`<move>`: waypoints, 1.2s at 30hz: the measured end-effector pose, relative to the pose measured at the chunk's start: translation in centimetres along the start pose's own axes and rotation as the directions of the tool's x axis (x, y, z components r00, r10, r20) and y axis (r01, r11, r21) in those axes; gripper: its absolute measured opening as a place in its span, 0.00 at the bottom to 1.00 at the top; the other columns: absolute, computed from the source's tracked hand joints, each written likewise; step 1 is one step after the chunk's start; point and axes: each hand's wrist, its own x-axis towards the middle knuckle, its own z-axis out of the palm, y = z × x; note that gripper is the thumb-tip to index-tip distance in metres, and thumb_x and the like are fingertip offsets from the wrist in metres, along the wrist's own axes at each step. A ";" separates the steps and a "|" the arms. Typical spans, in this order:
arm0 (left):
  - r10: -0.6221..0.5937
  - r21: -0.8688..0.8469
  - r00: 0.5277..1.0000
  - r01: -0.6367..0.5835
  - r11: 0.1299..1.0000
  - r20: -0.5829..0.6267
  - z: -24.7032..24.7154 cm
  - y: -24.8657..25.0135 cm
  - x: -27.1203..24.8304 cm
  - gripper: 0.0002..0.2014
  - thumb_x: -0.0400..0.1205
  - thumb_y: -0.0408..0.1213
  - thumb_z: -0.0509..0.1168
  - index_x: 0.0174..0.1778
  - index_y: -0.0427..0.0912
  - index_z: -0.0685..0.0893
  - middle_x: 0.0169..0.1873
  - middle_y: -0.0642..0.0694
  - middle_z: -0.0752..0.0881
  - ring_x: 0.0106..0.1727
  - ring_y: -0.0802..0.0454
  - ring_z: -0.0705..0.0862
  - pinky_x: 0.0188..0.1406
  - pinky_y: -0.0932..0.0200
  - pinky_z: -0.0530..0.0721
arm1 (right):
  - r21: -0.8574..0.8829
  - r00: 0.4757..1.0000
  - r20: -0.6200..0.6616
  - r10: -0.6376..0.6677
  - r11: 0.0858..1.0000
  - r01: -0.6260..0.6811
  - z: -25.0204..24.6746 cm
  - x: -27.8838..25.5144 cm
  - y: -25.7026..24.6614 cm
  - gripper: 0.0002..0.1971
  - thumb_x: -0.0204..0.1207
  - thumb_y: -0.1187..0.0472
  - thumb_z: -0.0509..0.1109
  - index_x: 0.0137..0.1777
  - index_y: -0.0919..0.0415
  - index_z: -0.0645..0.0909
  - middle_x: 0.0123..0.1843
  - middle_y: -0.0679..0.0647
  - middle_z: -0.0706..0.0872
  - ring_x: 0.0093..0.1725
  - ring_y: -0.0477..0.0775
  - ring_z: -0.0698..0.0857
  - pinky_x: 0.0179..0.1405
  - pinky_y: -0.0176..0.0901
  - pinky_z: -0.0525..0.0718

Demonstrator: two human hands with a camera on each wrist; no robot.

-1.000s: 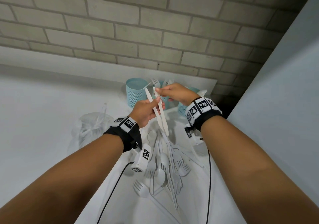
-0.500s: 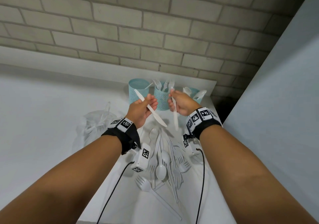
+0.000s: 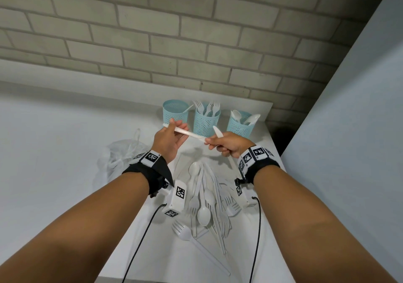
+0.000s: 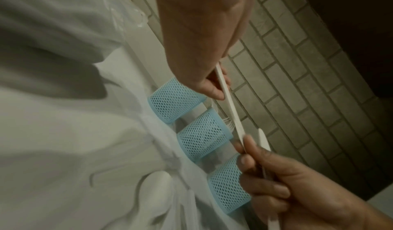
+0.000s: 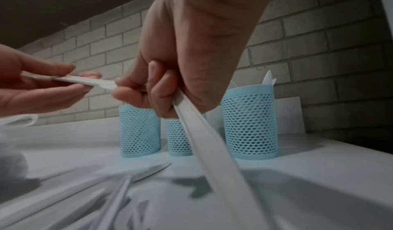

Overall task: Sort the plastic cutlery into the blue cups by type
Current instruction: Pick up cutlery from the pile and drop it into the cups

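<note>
Brick wall behind white bench (image 3: pixel 65 151). Three blue mesh cups (image 3: pixel 206 120) upper centre, cutlery pile (image 3: pixel 207 204) below. Left hand (image 3: pixel 168 139) pinches a knife (image 3: pixel 185 132); right hand (image 3: pixel 226 146) grips a second knife (image 3: pixel 218 132) and pinches the first's tip. Likely light, stiff, slick: hold mid-handle.

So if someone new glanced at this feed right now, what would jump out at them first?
Probably the two hands raised mid-frame: the left hand holds a white plastic knife by its handle, while the right hand pinches that knife's tip and grips a second white plastic knife. Behind them, three light-blue mesh cups line the brick wall. A loose pile of white plastic cutlery lies on the white table below.
</note>
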 end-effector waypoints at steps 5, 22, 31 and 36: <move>-0.130 0.149 0.990 0.122 0.981 0.050 -0.9 -0.2 -0.2 0.05 0.82 0.25 0.63 0.51 0.30 0.82 0.46 0.39 0.85 0.47 0.50 0.85 0.43 0.66 0.88 | 0.263 0.966 -0.243 -0.093 0.952 0.158 -1.0 0.8 -0.6 0.07 0.79 0.64 0.68 0.40 0.63 0.77 0.32 0.53 0.74 0.20 0.40 0.65 0.14 0.28 0.62; -0.203 0.396 0.978 0.167 0.903 0.049 -1.1 -1.4 -0.7 0.01 0.79 0.28 0.67 0.45 0.35 0.83 0.36 0.45 0.89 0.36 0.55 0.88 0.33 0.69 0.87 | 0.437 0.969 -0.237 -0.072 0.883 0.172 4.8 3.4 -6.3 0.15 0.87 0.64 0.50 0.40 0.60 0.73 0.29 0.51 0.68 0.20 0.44 0.69 0.26 0.38 0.72; -0.160 0.640 0.987 0.144 0.754 -0.033 -2.9 -1.1 -0.1 0.04 0.79 0.25 0.65 0.43 0.35 0.85 0.36 0.46 0.83 0.37 0.57 0.81 0.38 0.72 0.83 | 0.381 0.735 -0.585 -0.342 0.684 0.622 4.0 7.3 -14.8 0.16 0.84 0.70 0.48 0.39 0.57 0.70 0.29 0.51 0.69 0.24 0.45 0.69 0.26 0.34 0.70; -0.159 0.745 0.987 0.120 0.656 -0.018 -4.0 -1.3 0.1 0.09 0.77 0.21 0.64 0.50 0.30 0.86 0.36 0.50 0.85 0.37 0.60 0.81 0.37 0.72 0.82 | 0.247 0.630 -0.612 -0.478 0.642 0.726 5.7 10.6 -15.8 0.16 0.83 0.73 0.48 0.40 0.56 0.70 0.32 0.53 0.72 0.30 0.46 0.73 0.30 0.29 0.75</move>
